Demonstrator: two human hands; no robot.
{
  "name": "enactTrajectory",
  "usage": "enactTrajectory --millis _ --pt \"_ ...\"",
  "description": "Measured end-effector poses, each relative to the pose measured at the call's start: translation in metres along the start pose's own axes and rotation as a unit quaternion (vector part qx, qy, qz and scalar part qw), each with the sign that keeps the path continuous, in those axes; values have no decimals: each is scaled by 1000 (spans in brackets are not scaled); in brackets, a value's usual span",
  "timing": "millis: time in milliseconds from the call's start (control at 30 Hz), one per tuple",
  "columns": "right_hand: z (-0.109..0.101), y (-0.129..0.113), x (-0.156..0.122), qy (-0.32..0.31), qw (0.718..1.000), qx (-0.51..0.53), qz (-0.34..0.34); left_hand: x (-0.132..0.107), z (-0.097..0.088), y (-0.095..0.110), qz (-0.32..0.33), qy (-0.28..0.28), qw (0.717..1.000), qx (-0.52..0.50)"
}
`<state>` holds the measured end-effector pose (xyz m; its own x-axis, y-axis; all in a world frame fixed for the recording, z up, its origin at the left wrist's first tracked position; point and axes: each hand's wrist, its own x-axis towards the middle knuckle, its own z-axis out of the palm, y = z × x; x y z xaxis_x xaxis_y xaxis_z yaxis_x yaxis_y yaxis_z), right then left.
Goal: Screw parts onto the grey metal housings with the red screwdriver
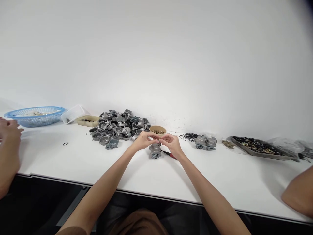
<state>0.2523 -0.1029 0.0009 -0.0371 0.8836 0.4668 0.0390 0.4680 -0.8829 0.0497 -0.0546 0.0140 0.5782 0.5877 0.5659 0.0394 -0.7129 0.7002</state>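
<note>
The fingertips of the left hand (144,140) and the right hand (172,143) are brought together above a gray metal part (155,150), which is set on the white table (137,178) near a bowl (157,128); whether anything is pinched cannot be told. A red-and-black tool (169,154) is seen beside the part.

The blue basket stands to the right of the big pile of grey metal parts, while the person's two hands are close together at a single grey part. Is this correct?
Not quite: the head view shows the blue basket to the left of the big pile of grey metal parts. The left hand and right hand are indeed close together at a single grey part.
</note>
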Motion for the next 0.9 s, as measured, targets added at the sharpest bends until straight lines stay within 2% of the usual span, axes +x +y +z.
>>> enactTrajectory --millis 200,467,633,767,900 --pt "8 3 -3 19 999 25 5 1 1 -6 -4 17 1000 -26" --pt "11 5 -4 23 999 3 26 3 5 -16 -50 35 995 -77" --pt "8 3 -3 25 1000 0 16 2 0 -15 -45 38 997 -59" --pt "-4 -5 -5 30 994 -103 -33 0 -16 -14 -36 12 998 41" --pt "-21 -12 -8 10 972 -221 -74 -2 -30 -15 -54 -55 993 91"
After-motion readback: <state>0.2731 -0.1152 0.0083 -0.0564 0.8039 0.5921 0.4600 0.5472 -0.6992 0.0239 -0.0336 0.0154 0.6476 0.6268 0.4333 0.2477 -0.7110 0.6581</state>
